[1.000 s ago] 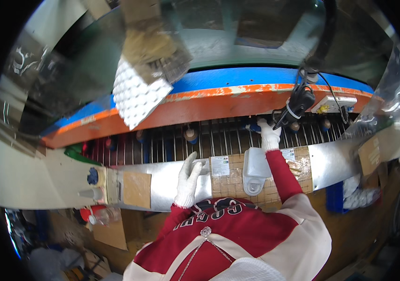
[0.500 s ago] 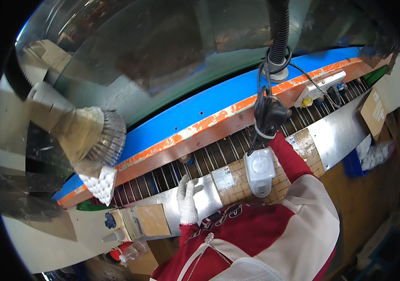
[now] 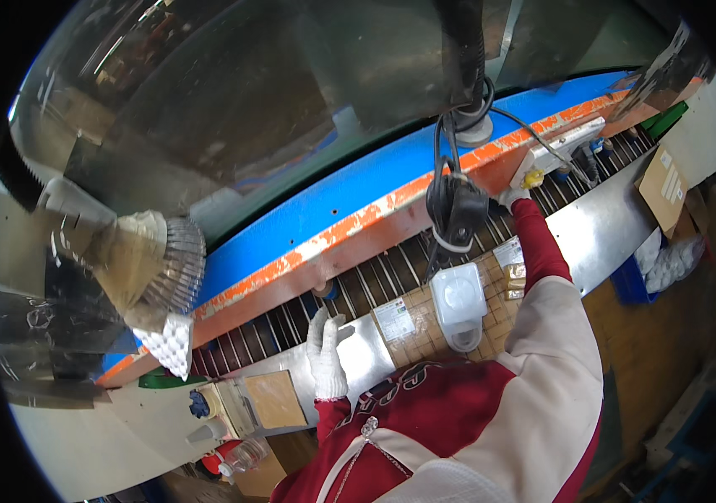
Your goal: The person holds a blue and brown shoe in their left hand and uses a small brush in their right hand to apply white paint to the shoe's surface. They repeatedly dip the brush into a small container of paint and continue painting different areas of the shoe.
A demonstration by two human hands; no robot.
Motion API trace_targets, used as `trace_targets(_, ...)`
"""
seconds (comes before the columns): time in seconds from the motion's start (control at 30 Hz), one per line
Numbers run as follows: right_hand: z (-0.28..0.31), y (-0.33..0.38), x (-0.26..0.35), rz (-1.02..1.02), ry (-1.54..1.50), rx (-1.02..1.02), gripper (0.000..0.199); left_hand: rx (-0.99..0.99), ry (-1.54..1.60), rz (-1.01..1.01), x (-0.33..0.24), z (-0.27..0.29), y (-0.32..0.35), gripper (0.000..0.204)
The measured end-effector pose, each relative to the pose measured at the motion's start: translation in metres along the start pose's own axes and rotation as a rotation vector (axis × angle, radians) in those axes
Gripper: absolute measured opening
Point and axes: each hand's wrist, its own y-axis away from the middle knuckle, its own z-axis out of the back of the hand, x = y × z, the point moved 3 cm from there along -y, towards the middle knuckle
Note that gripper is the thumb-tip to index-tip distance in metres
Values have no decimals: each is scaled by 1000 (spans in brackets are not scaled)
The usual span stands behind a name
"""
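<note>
My left hand [image 3: 327, 354], in a white glove, lies flat with fingers apart on the steel ledge [image 3: 374, 356] in front of the roller conveyor [image 3: 291, 323]. My right arm in a red sleeve stretches up and to the right. My right hand [image 3: 512, 198], also gloved, touches the white switch box [image 3: 563, 144] right by its yellow knob [image 3: 531, 178]; its fingers are too small to read. A black pendant control [image 3: 461, 215] hangs on cables just left of that arm.
A blue and orange rail [image 3: 349, 230] runs behind the rollers. A white plastic container [image 3: 458, 300] sits on brown cardboard [image 3: 425, 314] beside a paper label. A tan panel [image 3: 274, 399], a plastic bottle [image 3: 244, 457] and a paper cup lie at lower left. A blue crate [image 3: 626, 281] stands at right.
The view has swung left and tilted. My right arm has reached farther right, from the pendant control to the switch box. My left hand has stayed on the steel ledge.
</note>
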Motion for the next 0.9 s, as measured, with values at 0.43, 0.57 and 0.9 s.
trace_targets(0.43, 96, 263, 3, 179, -912, -2, 40, 552, 156, 73, 0, -87, 69, 56)
trace_targets(0.57, 106, 350, 32, 264, -1183, 293, 51, 858, 307, 340, 8, -121, 98, 67)
trace_targets(0.9, 57, 401, -4, 307, -761, -121, 37, 807, 670, 493, 58, -92, 152, 69)
